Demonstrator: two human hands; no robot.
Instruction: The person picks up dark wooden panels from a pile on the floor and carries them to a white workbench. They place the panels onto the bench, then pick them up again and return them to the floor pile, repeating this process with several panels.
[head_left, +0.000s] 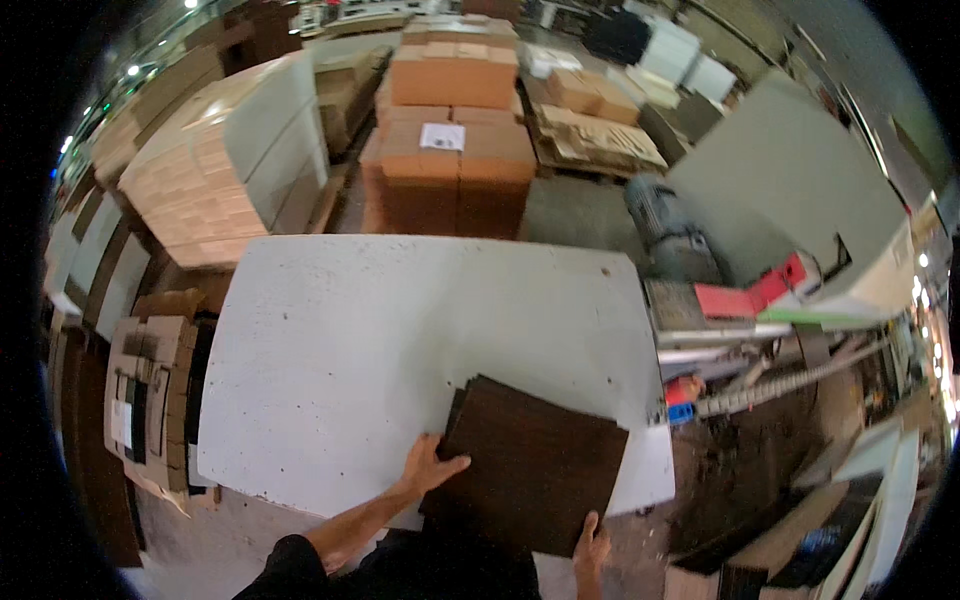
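Note:
A small stack of dark brown panels (535, 460) lies over the near right part of the white table (370, 340), tilted a little and reaching past its front edge. My left hand (430, 468) grips the stack's left edge, thumb on top and fingers out of sight below. At the near right corner, my right hand (592, 545) is closed on the panels with its thumb up along the edge. The panels' edges are slightly out of line at the upper left.
Beyond the table stand stacked cardboard boxes (455, 165) and a pale wrapped panel stack (220, 165). To the right is a machine with a motor (665, 225), a large grey board (790, 190) and a red part (750, 292). Bundled cardboard (150, 400) sits at left.

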